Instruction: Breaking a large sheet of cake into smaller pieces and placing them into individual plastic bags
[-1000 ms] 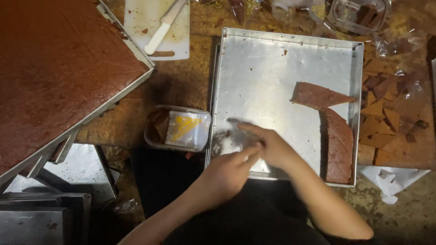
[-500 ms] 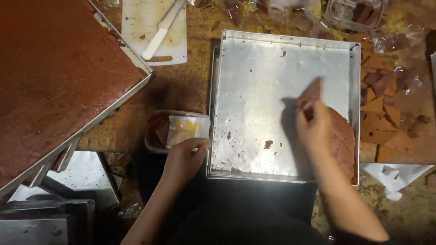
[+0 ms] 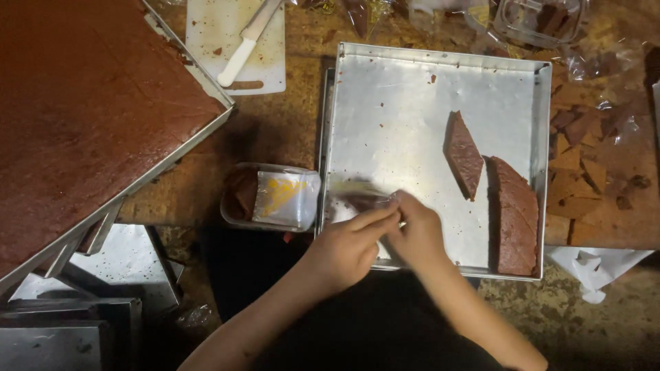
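My left hand [image 3: 344, 253] and my right hand [image 3: 418, 237] meet over the near left part of a shiny metal tray [image 3: 385, 103]. Both pinch a clear plastic wrapper [image 3: 352, 194], which is blurred. Whether anything is inside it I cannot tell. On the right side of the tray lie two brown cake pieces: a pointed slice [image 3: 464, 154] and a larger curved-edge piece [image 3: 517, 216] against the right rim. Neither hand touches them.
A big tray of brown sheet cake [image 3: 82, 117] fills the left. A white cutting board [image 3: 265, 62] with a white-handled knife [image 3: 242, 49] lies at the back. A small clear tub [image 3: 271, 198] sits left of the metal tray. Cake offcuts [image 3: 574, 178] and plastic bags lie right.
My right hand left the cake pieces and came back to the near left of the tray. My left hand moved right from the tub to join it on the wrapper.
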